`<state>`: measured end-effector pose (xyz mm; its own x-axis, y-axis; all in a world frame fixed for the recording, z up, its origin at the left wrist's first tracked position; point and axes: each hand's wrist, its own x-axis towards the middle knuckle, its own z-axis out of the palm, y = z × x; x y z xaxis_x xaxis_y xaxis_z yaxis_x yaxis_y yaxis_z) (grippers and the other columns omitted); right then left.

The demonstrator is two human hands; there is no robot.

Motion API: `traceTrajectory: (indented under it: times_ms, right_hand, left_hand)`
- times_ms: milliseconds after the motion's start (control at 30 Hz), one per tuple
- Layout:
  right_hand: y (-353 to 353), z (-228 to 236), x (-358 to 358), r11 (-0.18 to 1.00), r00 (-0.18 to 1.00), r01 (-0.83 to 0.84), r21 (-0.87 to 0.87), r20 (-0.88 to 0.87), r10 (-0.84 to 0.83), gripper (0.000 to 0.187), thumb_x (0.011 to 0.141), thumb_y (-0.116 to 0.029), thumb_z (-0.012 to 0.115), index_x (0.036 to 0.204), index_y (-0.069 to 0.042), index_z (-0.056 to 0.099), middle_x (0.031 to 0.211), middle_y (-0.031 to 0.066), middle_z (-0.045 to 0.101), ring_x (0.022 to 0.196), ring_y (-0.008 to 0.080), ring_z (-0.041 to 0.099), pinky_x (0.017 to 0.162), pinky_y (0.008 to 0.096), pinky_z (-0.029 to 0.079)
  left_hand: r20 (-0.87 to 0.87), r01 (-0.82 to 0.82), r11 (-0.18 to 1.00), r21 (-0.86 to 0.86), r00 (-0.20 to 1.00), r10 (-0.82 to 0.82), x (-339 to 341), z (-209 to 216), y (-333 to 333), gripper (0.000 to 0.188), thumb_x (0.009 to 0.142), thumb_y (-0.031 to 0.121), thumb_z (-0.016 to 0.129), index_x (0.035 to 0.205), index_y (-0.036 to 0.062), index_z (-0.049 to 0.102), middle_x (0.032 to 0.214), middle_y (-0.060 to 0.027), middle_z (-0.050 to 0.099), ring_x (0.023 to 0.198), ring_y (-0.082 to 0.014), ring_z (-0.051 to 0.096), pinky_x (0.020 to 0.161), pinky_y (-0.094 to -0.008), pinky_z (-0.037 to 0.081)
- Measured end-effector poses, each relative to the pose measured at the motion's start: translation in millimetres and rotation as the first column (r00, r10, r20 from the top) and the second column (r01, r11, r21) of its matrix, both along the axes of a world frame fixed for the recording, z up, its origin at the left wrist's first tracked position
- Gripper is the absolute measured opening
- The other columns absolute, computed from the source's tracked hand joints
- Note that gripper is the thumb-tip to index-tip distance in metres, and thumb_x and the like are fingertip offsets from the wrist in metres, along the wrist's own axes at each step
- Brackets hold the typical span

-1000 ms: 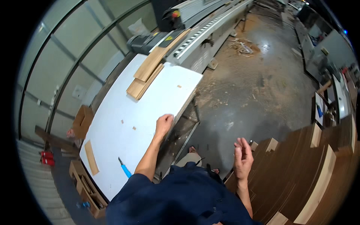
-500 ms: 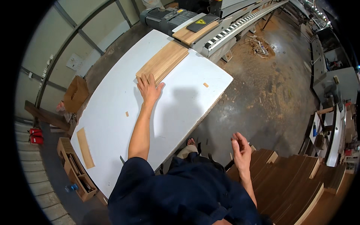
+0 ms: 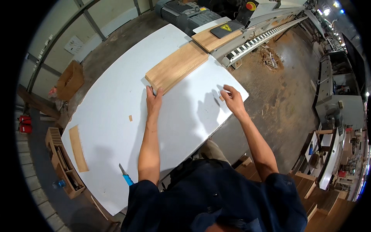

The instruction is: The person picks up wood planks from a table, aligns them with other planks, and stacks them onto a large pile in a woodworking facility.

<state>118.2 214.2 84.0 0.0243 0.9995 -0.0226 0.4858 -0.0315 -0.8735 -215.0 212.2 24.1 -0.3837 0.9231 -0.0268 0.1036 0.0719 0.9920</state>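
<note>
A short stack of light wood planks [image 3: 177, 65] lies slantwise on a white-topped table [image 3: 116, 147]. My left hand [image 3: 154, 102] touches the near end of the stack, thumb and fingers apart against its edge. Above the table's right side, my right hand [image 3: 234, 101] hovers with loosely bent fingers, apart from each other and with nothing visible in them. Just beside those fingertips is a small wood chip [image 3: 221, 98]; whether they touch it I cannot tell. The far end of the planks meets another wood board [image 3: 210, 40] under a dark plate with a yellow warning sign.
A blue-handled knife [image 3: 126, 177] lies near my left elbow. Another chip [image 3: 130, 118] and a thin wood strip [image 3: 79, 149] rest on the table. Beyond are a motor [image 3: 185, 17] and a conveyor rail [image 3: 266, 36]. Brown boards [image 3: 320, 201] are stacked at the lower right.
My left hand has slid from the top of the planks to their near end. My right hand has swung up from beside my body to over the table. The view has shifted.
</note>
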Motion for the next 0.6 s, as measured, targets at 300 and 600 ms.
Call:
traceTrajectory:
  times_ms: [300,600]
  right_hand:
    - [173.2,-43.9,-44.3,0.995,0.996,-0.037,0.09,0.085,0.03,0.072,0.081,-0.042,0.069,0.127,0.01,0.052,0.113,0.0264,0.064,0.105,0.0324,0.063,0.089,0.0383,0.049]
    - [174.6,-51.3,-69.1,0.981,0.979,-0.192,0.026,-0.059,0.193,0.044,0.086,-0.04,0.061,0.109,-0.002,0.065,0.076,0.0149,0.067,0.069,0.0282,0.062,0.067,0.0365,0.048]
  left_hand:
    - [0.046,-0.106,0.993,-0.046,0.993,0.108,7.4,14.3,20.5,0.032,0.092,0.023,0.06,0.111,-0.0012,0.052,0.107,-0.0092,0.062,0.096,-0.0168,0.055,0.088,-0.0295,0.043]
    - [0.11,-0.32,0.921,-0.222,0.93,0.35,23.5,29.0,15.3,0.032,0.096,0.013,0.056,0.123,-0.0043,0.054,0.116,-0.0101,0.062,0.104,-0.0177,0.055,0.094,-0.0302,0.041]
